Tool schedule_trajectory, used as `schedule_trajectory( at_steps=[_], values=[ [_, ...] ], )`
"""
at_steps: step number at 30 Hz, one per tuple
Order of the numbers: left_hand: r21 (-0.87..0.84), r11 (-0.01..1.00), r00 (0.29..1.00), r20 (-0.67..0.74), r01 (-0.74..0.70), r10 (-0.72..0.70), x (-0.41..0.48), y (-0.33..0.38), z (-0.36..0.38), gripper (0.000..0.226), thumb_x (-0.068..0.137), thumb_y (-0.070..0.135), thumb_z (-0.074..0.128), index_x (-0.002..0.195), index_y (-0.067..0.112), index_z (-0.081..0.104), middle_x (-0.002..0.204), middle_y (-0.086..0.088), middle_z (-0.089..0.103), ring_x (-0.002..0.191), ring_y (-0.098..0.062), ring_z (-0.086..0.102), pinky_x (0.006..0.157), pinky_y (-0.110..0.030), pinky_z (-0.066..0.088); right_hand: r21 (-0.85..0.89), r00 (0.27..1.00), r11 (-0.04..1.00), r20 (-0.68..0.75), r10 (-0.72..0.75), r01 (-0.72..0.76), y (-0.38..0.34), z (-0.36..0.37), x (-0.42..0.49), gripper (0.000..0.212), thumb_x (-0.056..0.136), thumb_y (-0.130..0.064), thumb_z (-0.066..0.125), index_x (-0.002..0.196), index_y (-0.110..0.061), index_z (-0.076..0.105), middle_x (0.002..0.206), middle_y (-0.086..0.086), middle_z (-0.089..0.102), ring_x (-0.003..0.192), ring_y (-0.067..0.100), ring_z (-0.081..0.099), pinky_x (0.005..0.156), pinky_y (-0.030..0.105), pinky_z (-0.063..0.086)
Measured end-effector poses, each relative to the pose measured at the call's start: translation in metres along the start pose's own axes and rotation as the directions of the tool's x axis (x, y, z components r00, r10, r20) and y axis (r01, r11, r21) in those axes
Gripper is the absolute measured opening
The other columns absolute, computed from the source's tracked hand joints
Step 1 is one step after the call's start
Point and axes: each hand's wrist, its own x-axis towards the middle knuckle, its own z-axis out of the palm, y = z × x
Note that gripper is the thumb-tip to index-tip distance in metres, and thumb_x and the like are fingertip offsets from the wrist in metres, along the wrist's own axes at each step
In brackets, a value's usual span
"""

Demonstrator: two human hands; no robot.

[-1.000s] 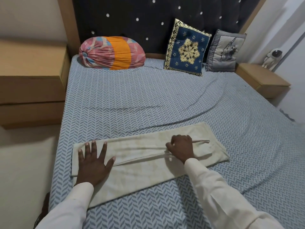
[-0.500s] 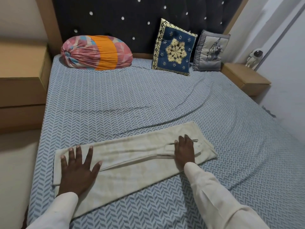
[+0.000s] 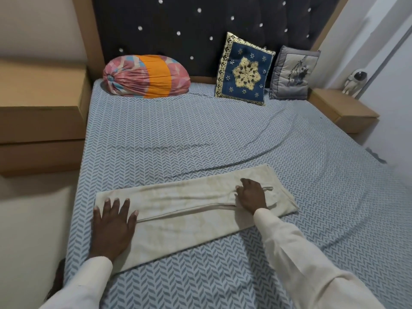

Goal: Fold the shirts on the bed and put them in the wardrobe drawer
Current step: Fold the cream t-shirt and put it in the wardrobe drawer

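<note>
Left hand (image 3: 112,226) flat, fingers spread, pins shirt (image 3: 189,197) end at 8 o'clock; right hand (image 3: 252,195) presses flat, gripping nothing, at 4 o'clock, likely setting the long fold on bed (image 3: 200,134).

Folded cream shirt (image 3: 189,210) on bed (image 3: 200,134), both hands (image 3: 112,228) flat on it

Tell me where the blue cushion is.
Head view, far end of the bed: the blue cushion leans on the headboard, between the pink bolster and the grey cushion.

No readable text, labels, brands or numbers anywhere in head view
</note>
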Motion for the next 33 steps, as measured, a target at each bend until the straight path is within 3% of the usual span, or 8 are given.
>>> schedule_trajectory(
  at_steps=[3,8,12,16,19,25,30,33],
  values=[
    [-0.097,0.994,0.997,-0.057,0.045,-0.050,-0.036,-0.007,0.007,0.066,0.090,0.047,0.033,0.136,0.005,0.054,0.140,-0.025,0.049,0.135,-0.049,0.034,0.113,-0.056,0.020,0.047,0.973,0.976,-0.095,-0.209,0.214,-0.051,0.027,-0.027,0.042,0.085,-0.031,0.044,0.107,-0.008,0.070,0.096,0.012,0.071,0.086,0.033,0.067,0.081,0.039,0.054],
    [-0.391,0.860,0.938,0.027,0.329,-0.347,-0.078,-0.001,-0.009,0.068,0.090,0.024,0.063,0.147,0.003,0.033,0.143,-0.026,0.040,0.127,-0.044,0.040,0.106,-0.047,0.034,0.090,0.876,0.872,-0.017,-0.482,0.481,-0.140,0.050,-0.072,0.037,0.071,-0.022,0.058,0.105,-0.013,0.067,0.099,0.009,0.067,0.088,0.033,0.063,0.082,0.037,0.052],
    [-0.511,0.713,0.864,0.133,0.479,-0.485,-0.093,-0.022,-0.016,0.058,0.087,0.027,0.065,0.135,0.005,0.042,0.130,-0.024,0.051,0.117,-0.039,0.053,0.097,-0.041,0.045,0.120,0.840,0.836,0.029,-0.542,0.535,-0.210,0.062,-0.092,0.047,0.067,-0.019,0.057,0.113,-0.012,0.067,0.112,0.013,0.067,0.100,0.036,0.060,0.090,0.038,0.049],
    [-0.595,0.548,0.787,0.267,0.588,-0.555,-0.102,-0.035,-0.014,0.054,0.065,0.051,0.067,0.105,0.017,0.053,0.103,-0.009,0.068,0.094,-0.028,0.066,0.084,-0.039,0.055,0.080,0.812,0.812,0.049,-0.582,0.578,-0.277,0.061,-0.108,0.051,0.075,-0.037,0.033,0.101,-0.011,0.068,0.103,0.012,0.065,0.095,0.037,0.059,0.078,0.041,0.049],
    [-0.548,0.556,0.773,0.340,0.626,-0.535,-0.102,-0.034,-0.016,0.056,0.055,0.057,0.060,0.089,0.013,0.062,0.092,-0.005,0.072,0.085,-0.023,0.067,0.078,-0.033,0.056,0.080,0.842,0.845,0.076,-0.535,0.529,-0.321,0.055,-0.118,0.062,0.083,-0.054,0.031,0.105,-0.007,0.065,0.109,0.015,0.060,0.103,0.036,0.053,0.084,0.044,0.045],
    [-0.565,0.552,0.788,0.388,0.613,-0.478,-0.098,-0.030,-0.024,0.051,0.085,0.047,0.061,0.127,0.017,0.057,0.128,-0.007,0.062,0.117,-0.028,0.057,0.094,-0.031,0.044,0.089,0.891,0.943,0.309,-0.333,0.321,-0.381,0.054,-0.123,0.074,0.075,-0.053,0.065,0.132,-0.009,0.045,0.126,0.008,0.046,0.114,0.032,0.048,0.090,0.040,0.043],
    [-0.802,0.187,0.787,0.461,0.567,-0.410,-0.094,-0.032,-0.012,0.065,0.058,0.052,0.068,0.112,0.015,0.066,0.096,-0.010,0.073,0.079,-0.025,0.066,0.077,-0.038,0.055,0.068,0.905,0.954,0.304,-0.298,0.291,-0.391,0.053,-0.114,0.062,0.078,-0.034,0.070,0.129,-0.010,0.045,0.125,0.010,0.054,0.113,0.029,0.056,0.088,0.035,0.048],
    [-0.829,0.250,0.835,0.386,0.501,-0.393,-0.100,-0.015,-0.022,0.045,0.070,0.032,0.066,0.110,0.012,0.067,0.095,-0.008,0.073,0.079,-0.027,0.066,0.073,-0.038,0.055,0.221,0.887,0.955,0.376,-0.269,0.196,-0.377,0.040,-0.095,0.048,0.082,-0.037,0.063,0.121,-0.011,0.052,0.117,0.009,0.061,0.108,0.030,0.062,0.085,0.034,0.047]
  ],
)
